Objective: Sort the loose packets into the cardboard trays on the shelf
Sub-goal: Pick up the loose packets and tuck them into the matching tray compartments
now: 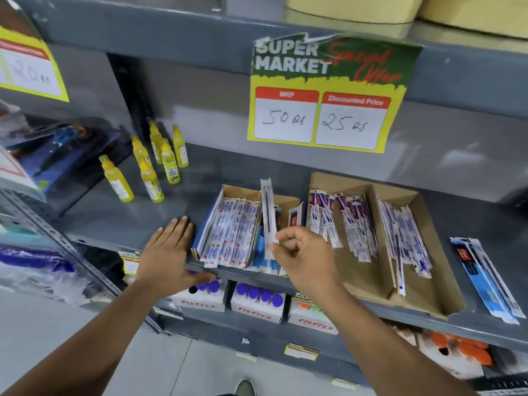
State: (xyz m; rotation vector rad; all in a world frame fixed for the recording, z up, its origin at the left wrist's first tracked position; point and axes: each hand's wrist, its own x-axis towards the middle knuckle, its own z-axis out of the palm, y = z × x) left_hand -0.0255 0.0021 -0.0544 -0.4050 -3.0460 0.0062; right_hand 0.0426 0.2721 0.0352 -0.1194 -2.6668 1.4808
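My right hand (304,257) pinches a long thin white packet (268,215), holding it upright over the small cardboard tray (281,200) in the middle of the shelf. That tray holds white-and-blue packets (231,232) on its left side and blue ones at its front. My left hand (168,252) lies flat on the shelf edge, fingers spread, touching the tray's left wall. A larger cardboard tray (428,278) to the right holds several rows of similar packets (357,227). Two loose blue-and-black packets (485,278) lie on the bare shelf at the far right.
Several yellow bottles (151,164) stand at the back left of the grey shelf (128,221). A "Super Market" price sign (325,92) hangs from the shelf above. Fitfizz boxes (257,305) with purple caps sit on the shelf below. Dark packaged goods (57,150) fill the left bay.
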